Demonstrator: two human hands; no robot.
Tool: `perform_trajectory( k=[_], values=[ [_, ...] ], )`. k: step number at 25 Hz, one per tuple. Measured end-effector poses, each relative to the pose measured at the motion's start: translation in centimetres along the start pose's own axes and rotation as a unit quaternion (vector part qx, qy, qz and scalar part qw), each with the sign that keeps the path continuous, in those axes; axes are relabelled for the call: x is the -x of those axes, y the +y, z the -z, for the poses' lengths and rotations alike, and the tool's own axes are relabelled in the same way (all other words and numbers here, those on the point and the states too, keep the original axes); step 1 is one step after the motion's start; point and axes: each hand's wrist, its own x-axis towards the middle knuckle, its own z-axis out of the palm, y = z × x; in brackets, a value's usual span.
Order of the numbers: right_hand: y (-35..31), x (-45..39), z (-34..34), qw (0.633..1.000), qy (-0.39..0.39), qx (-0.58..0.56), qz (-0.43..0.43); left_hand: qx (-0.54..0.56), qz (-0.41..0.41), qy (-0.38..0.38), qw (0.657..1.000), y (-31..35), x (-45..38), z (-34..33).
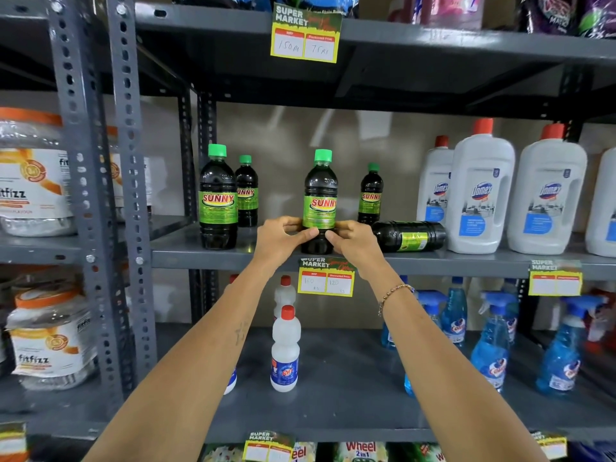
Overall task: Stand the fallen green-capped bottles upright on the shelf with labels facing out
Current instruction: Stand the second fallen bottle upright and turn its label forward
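A dark green-capped Sunny bottle (320, 195) stands upright at the front of the grey middle shelf (186, 251), its label facing me. My left hand (283, 238) and my right hand (353, 241) both grip its lower part from either side. Just to the right, another Sunny bottle (410, 236) lies on its side, its cap end hidden behind my right hand. Three more stand upright: a front one at the left (218, 198), one behind it (246, 193), and a small-looking one further back (370, 196).
White Domex bottles (480, 191) with red caps fill the right of the same shelf. A price tag (326, 278) hangs below the held bottle. White bottles (285, 351) and blue spray bottles (490, 348) stand on the shelf below. Upright posts (133, 195) bound the left.
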Motion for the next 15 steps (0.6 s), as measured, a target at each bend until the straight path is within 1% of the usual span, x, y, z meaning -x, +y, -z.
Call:
perform_trajectory(
  k=[4, 8, 9, 10, 11, 12, 13, 14, 15],
  values=[
    [0.1, 0.1, 0.1, 1.000, -0.002, -0.006, 0.007, 0.001, -0.021, 0.015, 1.000, -0.2, 0.3, -0.3],
    [0.2, 0.0, 0.1, 1.000, -0.015, -0.011, 0.005, -0.012, -0.035, 0.005, 0.999, -0.3, 0.1, -0.1],
    [0.1, 0.0, 0.2, 1.000, -0.013, -0.012, 0.000, -0.012, -0.037, 0.017, 0.999, -0.3, 0.3, -0.2],
    [0.0, 0.1, 0.4, 1.000, -0.002, -0.011, -0.005, -0.002, -0.045, 0.047, 0.998, -0.3, 0.6, -0.3],
    [-0.2, 0.2, 0.7, 1.000, 0.018, -0.005, -0.009, 0.011, -0.065, 0.095, 0.993, -0.2, 1.2, -0.6],
    [-0.5, 0.4, 1.2, 0.999, 0.042, -0.003, -0.007, 0.019, -0.100, 0.144, 0.984, -0.1, 1.8, -1.0],
    [-0.8, 0.6, 1.9, 0.998, 0.064, -0.009, -0.001, 0.019, -0.141, 0.177, 0.974, 0.1, 2.6, -1.5],
    [-1.2, 0.8, 2.6, 0.997, 0.079, -0.018, 0.012, 0.012, -0.180, 0.184, 0.966, 0.4, 3.2, -2.1],
    [-1.6, 1.0, 3.4, 0.995, 0.090, -0.021, 0.032, -0.001, -0.216, 0.168, 0.962, 0.6, 3.7, -3.0]
  ],
)
